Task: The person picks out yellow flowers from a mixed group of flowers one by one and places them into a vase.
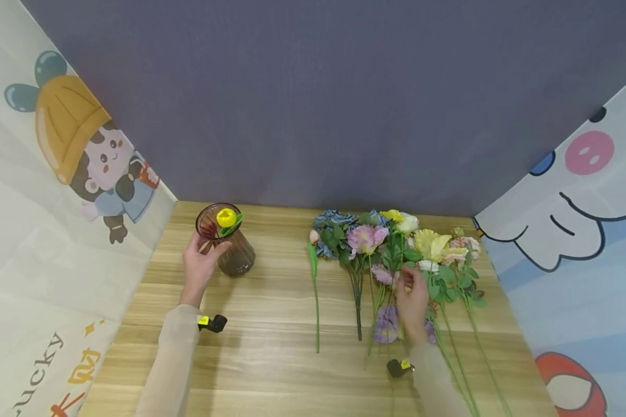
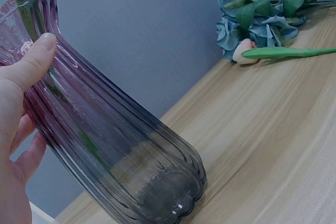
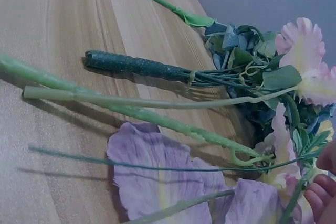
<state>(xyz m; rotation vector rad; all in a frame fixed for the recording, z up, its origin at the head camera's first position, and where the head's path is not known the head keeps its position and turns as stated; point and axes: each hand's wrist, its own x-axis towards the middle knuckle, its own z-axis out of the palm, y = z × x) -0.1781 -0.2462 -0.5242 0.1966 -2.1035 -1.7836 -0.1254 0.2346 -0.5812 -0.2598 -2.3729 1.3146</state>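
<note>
My left hand (image 1: pixel 199 267) grips a purple-tinted ribbed glass vase (image 2: pixel 115 129) just below its rim, thumb on the near side. A yellow tulip (image 1: pixel 226 218) stands in the vase, its green stem showing through the glass. On the right, my right hand (image 1: pixel 412 298) reaches in among the loose artificial flowers. Its curled fingers (image 3: pixel 318 195) pinch at a thin green stem (image 3: pixel 157 168) by a leafy sprig, partly out of frame in the right wrist view. Purple petals (image 3: pixel 152 169) and a pink flower (image 1: pixel 365 238) lie beside this hand.
A pale pink tulip (image 1: pixel 314 237) lies apart at the table's middle. Blue flowers (image 1: pixel 334 219) with a bundled stem are beside it. Yellow flowers (image 1: pixel 429 244) and long stems spread right. A grey panel (image 1: pixel 313 116) stands behind the wooden table (image 1: pixel 271 324), with printed side walls.
</note>
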